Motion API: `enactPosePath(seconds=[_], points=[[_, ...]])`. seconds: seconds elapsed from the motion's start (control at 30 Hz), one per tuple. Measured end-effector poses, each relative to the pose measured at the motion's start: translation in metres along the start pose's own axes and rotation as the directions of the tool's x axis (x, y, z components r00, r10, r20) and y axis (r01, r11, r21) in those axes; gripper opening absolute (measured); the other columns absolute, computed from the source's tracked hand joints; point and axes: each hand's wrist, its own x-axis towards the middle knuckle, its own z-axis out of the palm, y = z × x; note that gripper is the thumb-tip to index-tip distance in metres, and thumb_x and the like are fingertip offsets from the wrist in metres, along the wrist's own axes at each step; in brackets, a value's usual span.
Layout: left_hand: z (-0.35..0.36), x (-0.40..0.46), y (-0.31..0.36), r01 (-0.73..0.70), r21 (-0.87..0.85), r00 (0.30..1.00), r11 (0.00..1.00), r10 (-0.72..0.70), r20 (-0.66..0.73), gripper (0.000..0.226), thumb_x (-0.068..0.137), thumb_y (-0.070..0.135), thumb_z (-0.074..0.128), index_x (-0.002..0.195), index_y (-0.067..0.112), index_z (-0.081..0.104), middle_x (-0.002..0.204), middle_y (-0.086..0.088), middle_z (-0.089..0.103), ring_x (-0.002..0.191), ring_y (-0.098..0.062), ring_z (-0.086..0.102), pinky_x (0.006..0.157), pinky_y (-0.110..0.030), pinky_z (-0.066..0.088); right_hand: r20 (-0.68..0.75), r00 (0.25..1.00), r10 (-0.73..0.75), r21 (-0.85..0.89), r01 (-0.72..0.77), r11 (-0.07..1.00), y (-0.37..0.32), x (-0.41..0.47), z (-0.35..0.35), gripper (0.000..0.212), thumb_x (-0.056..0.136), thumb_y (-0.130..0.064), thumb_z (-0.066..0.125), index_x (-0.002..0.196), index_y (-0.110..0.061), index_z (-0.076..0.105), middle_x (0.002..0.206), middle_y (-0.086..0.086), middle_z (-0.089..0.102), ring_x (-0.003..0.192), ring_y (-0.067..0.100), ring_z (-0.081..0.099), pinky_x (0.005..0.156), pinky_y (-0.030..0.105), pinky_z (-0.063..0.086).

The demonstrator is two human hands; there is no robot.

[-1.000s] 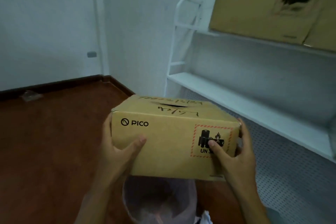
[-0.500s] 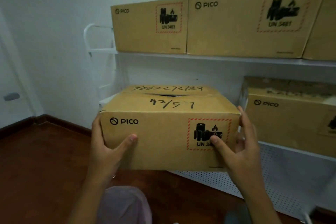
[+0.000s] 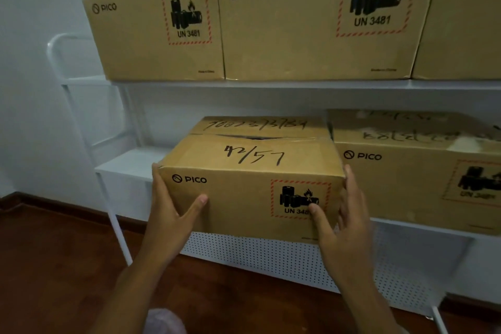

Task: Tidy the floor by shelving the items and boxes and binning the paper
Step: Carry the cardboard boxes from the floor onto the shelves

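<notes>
Your left hand (image 3: pixel 173 214) is spread wide and clamped on the left end of the brown corrugated cardboard box (image 3: pixel 244 184), thumb stretched across the front face toward 3 o'clock, the other fingers wrapped round the left edge out of sight. Your right hand (image 3: pixel 341 225) grips the opposite end the same way: thumb laid on the red-hatched battery warning label, fingers curled behind the right edge. Between the two palms you hold the box level.

Both forearms rise from the 6 o'clock edge of the view and angle slightly inward toward the box, wrists straight.

The box sits at the centre of the view, over the left part of the white metal middle shelf (image 3: pixel 127 163); whether its base rests on the shelf cannot be told. Its matte top flaps carry black handwritten numbers, with a dark gap at the seam between them. Just beside it at 3 o'clock stands a second brown cardboard box (image 3: pixel 412 184) on the same shelf, the two nearly touching. At 12 o'clock, the upper shelf (image 3: pixel 298 85) bears a row of larger brown cardboard boxes (image 3: pixel 311 30) set side by side. Below the shelf runs a white perforated metal panel (image 3: pixel 271 255), and at 7 o'clock lies the glossy red-brown wooden floor (image 3: pixel 54 266).
</notes>
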Motion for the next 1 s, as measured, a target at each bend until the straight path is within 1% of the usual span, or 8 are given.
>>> enactPosePath(seconds=[0.07,0.1,0.2,0.33,0.47,0.67,0.87,1.0], points=[[0.017,0.005,0.004,-0.045,0.135,0.999,0.99,0.048,-0.02,0.107,0.087,0.05,0.06,0.152,0.035,-0.024,0.165,0.007,-0.007,0.147,-0.012,0.011,0.117,-0.045,0.024,-0.038,0.998,-0.058,-0.07,0.055,0.996,0.008,0.0,0.002,0.085,0.092,-0.015,0.068,0.159,-0.035,0.019,0.152,-0.023,0.038,0.141,0.007,0.042,0.109,0.048,0.047],[0.026,0.006,0.006,-0.07,0.201,0.997,0.977,0.074,-0.015,0.107,0.088,0.048,0.057,0.15,0.031,-0.029,0.163,0.007,-0.021,0.145,-0.007,0.002,0.116,-0.04,0.018,-0.045,0.996,-0.083,-0.121,0.077,0.99,0.012,-0.001,0.002,0.085,0.093,-0.013,0.067,0.16,-0.032,0.019,0.156,-0.013,0.038,0.143,0.009,0.04,0.111,0.047,0.046],[0.047,0.009,0.009,-0.095,0.275,0.995,0.957,0.097,0.008,0.115,0.081,0.054,0.057,0.146,0.032,-0.034,0.154,0.01,-0.042,0.144,-0.007,-0.014,0.115,-0.036,0.012,-0.041,0.995,-0.089,-0.214,0.078,0.974,0.027,-0.003,0.003,0.087,0.093,-0.011,0.066,0.159,-0.033,0.015,0.161,-0.007,0.032,0.148,0.004,0.031,0.116,0.041,0.036],[0.074,0.008,0.013,-0.153,0.361,0.988,0.92,0.15,0.036,0.136,0.065,0.06,0.075,0.147,0.039,-0.032,0.152,0.011,-0.046,0.148,-0.023,-0.027,0.113,-0.053,0.001,-0.129,0.99,-0.061,-0.269,0.024,0.963,0.045,0.001,-0.006,0.085,0.093,-0.027,0.066,0.158,-0.035,0.014,0.167,-0.011,0.015,0.156,0.01,0.006,0.118,0.054,0.022],[0.102,0.005,0.016,-0.152,0.374,0.988,0.915,0.138,0.064,0.139,0.058,0.067,0.072,0.147,0.04,-0.03,0.154,0.009,-0.043,0.146,-0.022,-0.032,0.107,-0.057,-0.004,-0.19,0.982,0.026,-0.341,-0.091,0.936,0.062,0.016,-0.025,0.078,0.097,-0.039,0.048,0.161,-0.028,0.005,0.168,-0.014,-0.011,0.155,0.013,-0.015,0.123,0.059,0.006],[0.127,0.013,0.015,-0.183,0.365,0.981,0.913,0.146,0.127,0.13,0.062,0.07,0.067,0.148,0.044,-0.027,0.154,0.009,-0.043,0.146,-0.022,-0.031,0.107,-0.059,0.01,-0.136,0.987,0.084,-0.4,-0.133,0.907,0.08,0.024,-0.039,0.072,0.1,-0.038,0.037,0.16,-0.029,-0.002,0.166,-0.018,-0.019,0.153,0.011,-0.022,0.123,0.058,0.003],[0.154,0.019,0.018,-0.172,0.407,0.977,0.897,0.103,0.187,0.125,0.07,0.065,0.069,0.147,0.045,-0.028,0.149,0.012,-0.049,0.145,-0.025,-0.033,0.108,-0.065,0.021,-0.103,0.989,0.102,-0.408,-0.135,0.903,0.082,0.026,-0.043,0.073,0.101,-0.035,0.037,0.16,-0.031,-0.005,0.165,-0.018,-0.02,0.152,0.011,-0.024,0.122,0.051,-0.003],[0.16,0.018,0.019,-0.15,0.413,0.981,0.898,0.083,0.175,0.125,0.071,0.065,0.068,0.146,0.045,-0.029,0.148,0.012,-0.049,0.145,-0.027,-0.032,0.108,-0.065,0.023,-0.081,0.99,0.112,-0.392,-0.135,0.91,0.084,0.027,-0.046,0.075,0.103,-0.03,0.043,0.159,-0.03,-0.005,0.165,-0.018,-0.022,0.151,0.01,-0.026,0.121,0.049,-0.006]])
